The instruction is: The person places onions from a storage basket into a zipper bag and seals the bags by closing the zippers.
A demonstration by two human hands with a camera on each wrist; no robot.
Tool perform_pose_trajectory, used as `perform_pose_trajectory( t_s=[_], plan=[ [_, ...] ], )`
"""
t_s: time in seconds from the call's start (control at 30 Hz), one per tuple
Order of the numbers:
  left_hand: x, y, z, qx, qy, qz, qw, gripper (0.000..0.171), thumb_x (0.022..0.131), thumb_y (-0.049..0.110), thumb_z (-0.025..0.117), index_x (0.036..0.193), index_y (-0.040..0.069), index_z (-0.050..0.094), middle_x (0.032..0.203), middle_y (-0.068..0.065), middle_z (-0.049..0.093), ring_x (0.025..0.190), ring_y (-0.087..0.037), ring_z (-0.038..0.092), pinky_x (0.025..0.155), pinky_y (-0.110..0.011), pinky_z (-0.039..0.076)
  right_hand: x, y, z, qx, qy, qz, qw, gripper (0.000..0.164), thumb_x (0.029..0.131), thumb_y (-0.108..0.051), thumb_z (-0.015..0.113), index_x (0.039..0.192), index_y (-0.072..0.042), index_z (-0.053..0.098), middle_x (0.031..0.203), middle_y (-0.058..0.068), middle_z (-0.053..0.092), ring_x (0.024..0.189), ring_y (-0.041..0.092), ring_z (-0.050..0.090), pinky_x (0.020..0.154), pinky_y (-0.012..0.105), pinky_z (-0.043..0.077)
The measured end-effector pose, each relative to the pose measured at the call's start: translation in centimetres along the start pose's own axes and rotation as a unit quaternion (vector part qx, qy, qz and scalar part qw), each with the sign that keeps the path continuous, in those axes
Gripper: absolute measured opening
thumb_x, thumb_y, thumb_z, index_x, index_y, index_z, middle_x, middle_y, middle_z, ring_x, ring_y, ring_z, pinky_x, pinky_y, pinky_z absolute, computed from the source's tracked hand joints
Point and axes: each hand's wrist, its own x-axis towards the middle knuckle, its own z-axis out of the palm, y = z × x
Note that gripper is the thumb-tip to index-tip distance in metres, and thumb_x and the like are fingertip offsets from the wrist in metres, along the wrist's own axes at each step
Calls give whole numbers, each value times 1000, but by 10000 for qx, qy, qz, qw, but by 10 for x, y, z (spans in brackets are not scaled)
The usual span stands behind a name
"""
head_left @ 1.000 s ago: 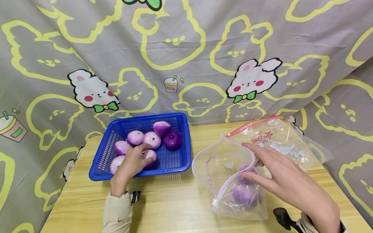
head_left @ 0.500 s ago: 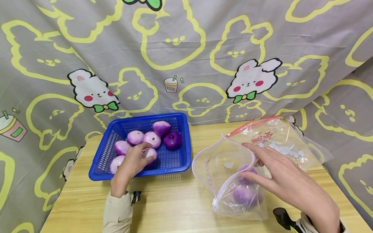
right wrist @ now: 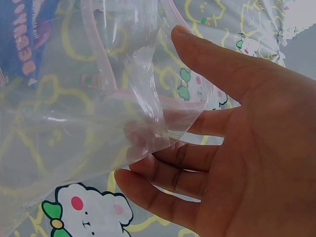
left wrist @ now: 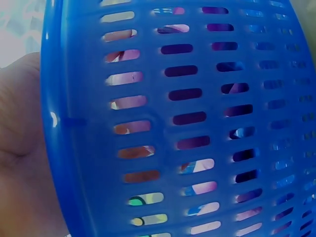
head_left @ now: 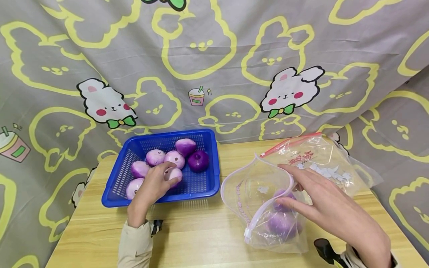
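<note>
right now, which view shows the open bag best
The head view: nearly all of the open bag shows, onions included. The right wrist view shows only part, near the fingers; in the left wrist view I cannot make it out.

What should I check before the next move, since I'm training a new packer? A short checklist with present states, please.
1. Left hand has a grip on an onion: ok, fingers and thumb are around it.
2. Held onion out of the basket: not ok, it is within the walls.
3. Held onion lifted off the basket's bottom: cannot tell, its underside is hidden.
4. Bag mouth open: ok, the right hand holds its rim.
5. Room in the bag: probably ok, the bagged onions lie low.
</note>
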Motion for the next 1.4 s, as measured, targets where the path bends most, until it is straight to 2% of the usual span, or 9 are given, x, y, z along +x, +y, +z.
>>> perform_pose_trajectory(
  t_s=[0.37,0.93,1.4],
  plan=[
    [1,10,-5,-140,116,98,9998,37,83,15,82,113,0,68,106,-13,71,93,-29,66,84,-45,51,0,-1,-1,42,-69,59,10000,69,89,-54,68,148,-30,43,105,-14,60,94,6,59,81,46,51],
    [-4,38,-18,-213,274,132,9993,39,83,25,82,115,7,69,108,-7,72,93,-25,65,84,-43,52,0,-1,0,50,-88,41,9999,69,89,-54,68,148,-29,43,110,-12,61,95,8,59,81,46,50],
    [-7,58,-25,-474,435,363,9973,39,84,29,82,116,14,67,111,2,69,99,-17,63,90,-40,50,1,-2,0,-11,-24,-84,10000,69,89,-53,69,149,-31,41,106,-15,60,94,6,60,79,44,51]
  ],
)
